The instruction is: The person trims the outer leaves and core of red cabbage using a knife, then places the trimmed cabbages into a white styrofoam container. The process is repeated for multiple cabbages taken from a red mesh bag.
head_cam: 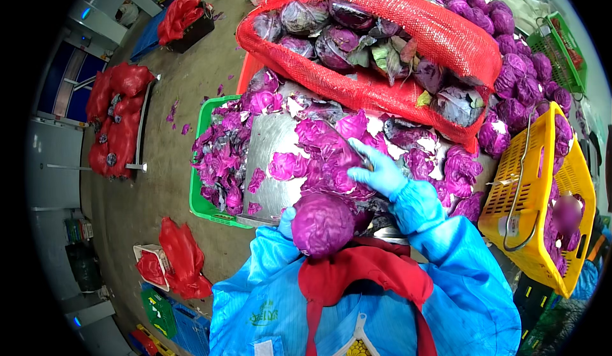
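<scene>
In a blue glove, my left hand [287, 223] is closed around the side of a trimmed red cabbage head [323, 225], held close to my chest. My right hand [376, 168], gloved too, grips a knife [345, 141] by its handle, the dark blade pointing up and left over a heap of loose purple leaves [325, 155]. The leaves lie on a steel tabletop [270, 140]. Beyond them an open red mesh sack [368, 88] holds several untrimmed cabbages [334, 50] with dark outer leaves.
A green crate [196, 183] full of leaf waste stands at the table's left end. Trimmed cabbages [516, 76] are piled at the right, beside a tilted yellow crate [521, 183] with more heads. Filled red sacks [117, 121] lie on a cart at the far left.
</scene>
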Motion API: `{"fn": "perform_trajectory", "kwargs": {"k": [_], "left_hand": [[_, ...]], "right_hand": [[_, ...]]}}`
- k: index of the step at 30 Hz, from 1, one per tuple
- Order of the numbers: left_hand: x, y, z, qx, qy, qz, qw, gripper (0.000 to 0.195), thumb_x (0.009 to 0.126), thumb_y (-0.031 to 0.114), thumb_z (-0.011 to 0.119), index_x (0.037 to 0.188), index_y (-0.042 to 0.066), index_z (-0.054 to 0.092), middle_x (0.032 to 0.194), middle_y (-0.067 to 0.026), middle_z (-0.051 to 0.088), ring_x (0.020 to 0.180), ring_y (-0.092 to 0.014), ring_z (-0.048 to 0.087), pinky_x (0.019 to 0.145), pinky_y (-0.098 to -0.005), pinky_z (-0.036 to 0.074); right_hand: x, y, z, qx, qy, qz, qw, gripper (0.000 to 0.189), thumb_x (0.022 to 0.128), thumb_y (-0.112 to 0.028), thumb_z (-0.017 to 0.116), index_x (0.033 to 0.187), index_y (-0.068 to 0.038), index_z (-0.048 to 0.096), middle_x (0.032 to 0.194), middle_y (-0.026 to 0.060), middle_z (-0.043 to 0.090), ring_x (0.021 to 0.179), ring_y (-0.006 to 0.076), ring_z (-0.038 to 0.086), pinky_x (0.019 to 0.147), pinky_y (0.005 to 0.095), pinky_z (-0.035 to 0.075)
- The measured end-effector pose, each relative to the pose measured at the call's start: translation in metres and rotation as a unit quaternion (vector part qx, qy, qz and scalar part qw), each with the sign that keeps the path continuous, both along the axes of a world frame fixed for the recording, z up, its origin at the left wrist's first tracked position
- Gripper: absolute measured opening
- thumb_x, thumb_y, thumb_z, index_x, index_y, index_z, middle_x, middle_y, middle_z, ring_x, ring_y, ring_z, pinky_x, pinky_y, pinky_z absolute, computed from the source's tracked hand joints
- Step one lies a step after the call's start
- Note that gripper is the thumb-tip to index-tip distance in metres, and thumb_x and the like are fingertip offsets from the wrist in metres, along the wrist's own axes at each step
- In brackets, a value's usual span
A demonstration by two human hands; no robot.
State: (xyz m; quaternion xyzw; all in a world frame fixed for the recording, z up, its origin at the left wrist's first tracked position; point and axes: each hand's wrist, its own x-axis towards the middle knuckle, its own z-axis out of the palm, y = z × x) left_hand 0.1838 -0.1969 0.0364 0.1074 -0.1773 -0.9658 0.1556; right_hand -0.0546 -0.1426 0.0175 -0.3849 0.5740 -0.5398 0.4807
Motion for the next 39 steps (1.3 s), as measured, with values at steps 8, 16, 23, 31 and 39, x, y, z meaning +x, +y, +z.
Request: {"fn": "perform_trajectory", "kwargs": {"k": [8,16,23,31,39], "left_hand": [[-0.002,-0.005,-0.009,0.016,-0.099,0.056,0.993,0.080,0.082,0.056,0.054,0.139,0.005,0.029,0.140,-0.0181,0.036,0.126,-0.033,0.039,0.107,-0.0491,0.031],[0.025,0.009,0.016,-0.168,-0.235,0.052,0.956,0.077,0.084,0.048,0.058,0.139,0.003,0.029,0.139,-0.0137,0.036,0.129,-0.026,0.036,0.109,-0.0397,0.026],[0.031,0.003,0.001,-0.293,-0.247,0.083,0.920,0.085,0.070,0.040,0.072,0.135,0.000,0.034,0.130,-0.0125,0.043,0.120,-0.026,0.043,0.104,-0.0382,0.032],[0.030,0.009,-0.022,-0.014,-0.095,0.126,0.987,0.085,0.082,0.068,0.031,0.141,0.006,0.028,0.142,-0.0174,0.033,0.128,-0.036,0.036,0.108,-0.0490,0.029],[-0.010,0.004,-0.012,-0.465,-0.311,-0.076,0.825,0.052,0.091,0.042,0.047,0.134,0.015,0.039,0.124,-0.0117,0.050,0.114,-0.026,0.049,0.096,-0.0359,0.040]], "right_hand": [[0.033,0.017,0.027,0.161,-0.196,0.014,0.967,0.018,0.086,-0.021,0.064,0.096,-0.006,0.063,0.051,0.0003,0.051,0.040,0.0081,0.045,0.039,0.0230,0.032],[0.064,0.036,0.019,0.120,-0.067,-0.057,0.989,0.011,0.086,-0.018,0.065,0.082,-0.008,0.062,0.055,-0.0050,0.049,0.043,0.0032,0.042,0.040,0.0206,0.032],[0.053,0.030,0.036,0.116,-0.186,-0.163,0.962,0.017,0.087,-0.017,0.058,0.083,-0.001,0.059,0.051,0.0059,0.056,0.034,0.0107,0.046,0.031,0.0246,0.033],[-0.028,0.045,0.000,0.086,0.083,-0.255,0.960,0.047,0.085,-0.011,0.062,0.127,-0.002,0.043,0.108,0.0121,0.061,0.057,0.0097,0.055,0.043,0.0207,0.041],[0.027,0.028,0.084,0.091,-0.164,0.134,0.973,0.071,0.083,-0.010,0.065,0.143,-0.023,0.029,0.116,0.0005,0.056,0.060,0.0053,0.046,0.052,0.0200,0.041]]}}
